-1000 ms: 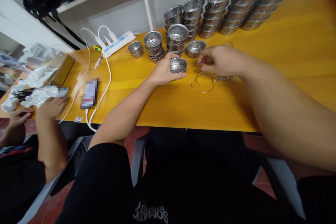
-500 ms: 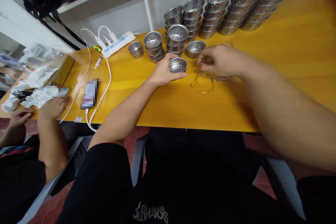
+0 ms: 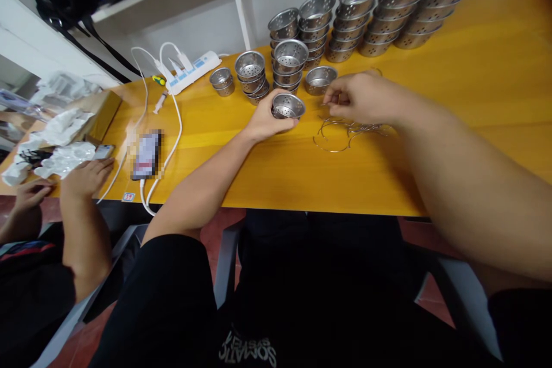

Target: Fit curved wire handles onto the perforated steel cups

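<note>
While the left grip [image 3: 264, 119] clasps a cup [image 3: 288, 107], the right grip [image 3: 357, 96] curls, contents unclear.

A phone [image 3: 147, 154], a white power strip [image 3: 194, 73] and crumpled plastic wrapping [image 3: 64, 160] lie on the yellow table [image 3: 276, 178].

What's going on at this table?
Someone's left hand holds a perforated metal cup. Their right hand is by some loose, curved wires, fingers curled; whether it grips one is too small to tell. A lone cup stands just beyond those fingers, with stacks of similar cups behind. A co-worker's hands are off to the left.
</note>
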{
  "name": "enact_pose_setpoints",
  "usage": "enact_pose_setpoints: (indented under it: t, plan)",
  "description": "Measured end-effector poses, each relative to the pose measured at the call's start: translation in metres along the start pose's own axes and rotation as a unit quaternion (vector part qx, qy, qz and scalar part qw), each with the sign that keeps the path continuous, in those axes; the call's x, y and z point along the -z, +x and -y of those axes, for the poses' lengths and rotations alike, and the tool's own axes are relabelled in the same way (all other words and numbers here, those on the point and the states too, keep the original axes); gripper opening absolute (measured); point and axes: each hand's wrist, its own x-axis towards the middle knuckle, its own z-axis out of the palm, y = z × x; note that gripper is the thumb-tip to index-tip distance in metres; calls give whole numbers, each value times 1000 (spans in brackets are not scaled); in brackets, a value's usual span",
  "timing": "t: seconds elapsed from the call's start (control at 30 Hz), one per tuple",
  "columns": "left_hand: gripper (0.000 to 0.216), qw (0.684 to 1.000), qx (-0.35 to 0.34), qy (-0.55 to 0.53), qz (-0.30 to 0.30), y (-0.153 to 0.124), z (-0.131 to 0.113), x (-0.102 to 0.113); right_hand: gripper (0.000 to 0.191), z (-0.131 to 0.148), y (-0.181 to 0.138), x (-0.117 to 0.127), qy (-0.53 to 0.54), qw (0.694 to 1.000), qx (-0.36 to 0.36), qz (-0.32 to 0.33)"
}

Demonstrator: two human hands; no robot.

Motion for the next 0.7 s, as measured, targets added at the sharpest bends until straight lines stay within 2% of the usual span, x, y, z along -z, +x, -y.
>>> enact_pose_setpoints:
  t: [0.17, 0.37, 0.7]
  plan:
    - [89, 999, 25, 47, -2, -5, -8, -4, 24, 0, -1, 0, -10, 1000, -3, 4]
    - [88, 998, -11, 57, 15, -2, -3, -7, 15, 7, -2, 2, -6, 1000, 2, -4]
    - [94, 996, -31, 75, 27, 1, 0, -11, 19, 6, -2, 2, -8, 1000, 12, -7]
